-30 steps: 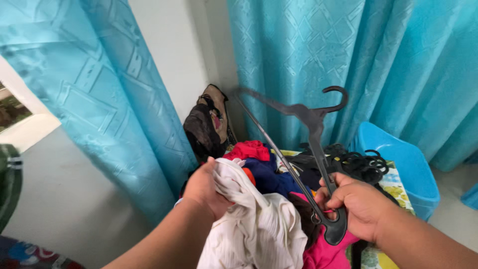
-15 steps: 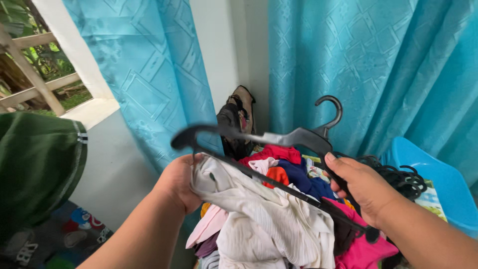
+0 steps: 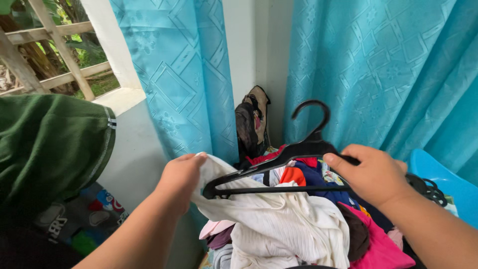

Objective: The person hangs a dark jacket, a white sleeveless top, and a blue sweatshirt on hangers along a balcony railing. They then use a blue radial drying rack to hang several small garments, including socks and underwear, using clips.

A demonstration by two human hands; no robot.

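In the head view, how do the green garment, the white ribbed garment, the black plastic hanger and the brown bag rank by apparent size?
1. Green garment, though it is nearest the camera.
2. White ribbed garment.
3. Black plastic hanger.
4. Brown bag.

Hanger: my right hand has turned the black hanger from standing on end to lying flat, hook up, over the clothes.
White top: my left hand has lifted the white top higher, and its edge now touches the hanger's left tip.
View: I see more to the left now, so a green cloth and the window have come in.
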